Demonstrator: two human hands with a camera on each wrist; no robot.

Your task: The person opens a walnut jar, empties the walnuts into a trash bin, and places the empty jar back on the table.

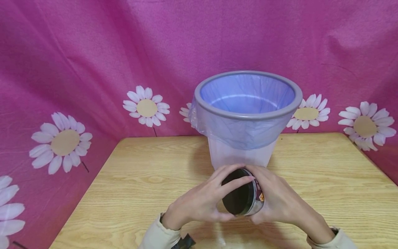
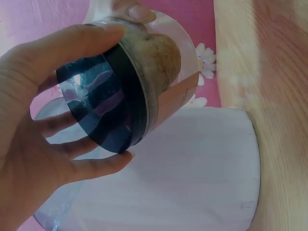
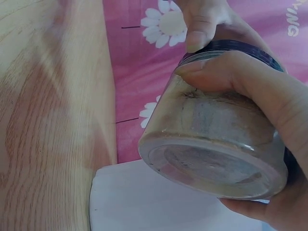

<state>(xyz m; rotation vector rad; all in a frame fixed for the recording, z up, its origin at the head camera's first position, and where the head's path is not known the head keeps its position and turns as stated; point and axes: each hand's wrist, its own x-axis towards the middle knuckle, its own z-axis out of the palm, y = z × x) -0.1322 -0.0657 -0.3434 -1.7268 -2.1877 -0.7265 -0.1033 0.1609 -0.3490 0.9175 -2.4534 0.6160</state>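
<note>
- Jar (image 3: 211, 125), of transparent material, is in the air above the wooden table (image 1: 140, 180), held between two hands, on the person's side of the bin. It is tilted, and its black lid (image 1: 237, 199) is turned toward the left hand.
- Left hand (image 1: 205, 200) grips this lid: the thumb is at one side of the rim, and the fingers, spread apart from each other, curve around the other side. The lid is shiny and sits on the mouth of the jar.
- Right hand (image 1: 276, 197) holds the body of the jar. In the right wrist view its thumb lies along the wall, just below the lid, and other fingers are on the opposite side.
- Through the wall one can see a brown lump (image 2: 166, 57) and greyish matter; what exactly they are, I cannot tell. An orange label (image 2: 178, 101) covers one part of the wall.
- Bin (image 1: 248, 116) stands on the table behind the hands; it has a grey rim and a whitish body. A bluish bag (image 1: 242, 135) lines it and is folded outside over the upper part.
- Pink cloth (image 1: 186, 41) with large white flowers hangs behind the table.
- Near the left sleeve (image 1: 160, 237) there is a small black object (image 1: 186, 241), cut by the picture's edge.
</note>
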